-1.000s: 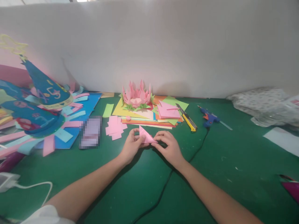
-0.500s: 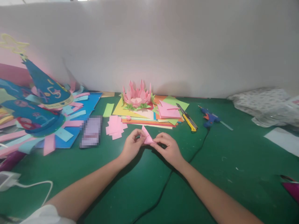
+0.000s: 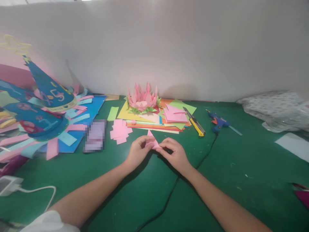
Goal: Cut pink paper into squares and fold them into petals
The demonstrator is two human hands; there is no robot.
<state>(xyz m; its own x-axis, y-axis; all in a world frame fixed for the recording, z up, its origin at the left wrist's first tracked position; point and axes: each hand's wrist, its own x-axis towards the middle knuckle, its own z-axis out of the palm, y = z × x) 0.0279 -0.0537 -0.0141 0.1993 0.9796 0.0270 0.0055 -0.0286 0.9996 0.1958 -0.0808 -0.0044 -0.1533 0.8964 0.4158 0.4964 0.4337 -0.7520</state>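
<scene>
A small folded pink paper [image 3: 152, 140] with a pointed top is held between both hands above the green table. My left hand [image 3: 139, 150] pinches its left side, fingers bent across the paper. At its lower right corner, my right hand [image 3: 174, 154] grips it between thumb and fingers. Small pink paper pieces [image 3: 120, 131] lie in a pile just left of my hands. Behind them stands a pink paper flower [image 3: 143, 98] with green leaves, on coloured sheets. Folded pink sheets [image 3: 175, 114] rest to the right of the flower.
On the green table [image 3: 135, 196] lie a yellow cutter [image 3: 197, 126] and a blue glue gun [image 3: 218, 122], its black cord running under my right forearm. Blue paper hats [image 3: 51, 90] and a blurred-out phone [image 3: 96, 135] are at left. Plastic bags [image 3: 275, 109] lie at right.
My left fingers have shifted slightly across the pink paper, and more of its left side shows. My right hand keeps its hold on the corner. The whole view has shifted a little.
</scene>
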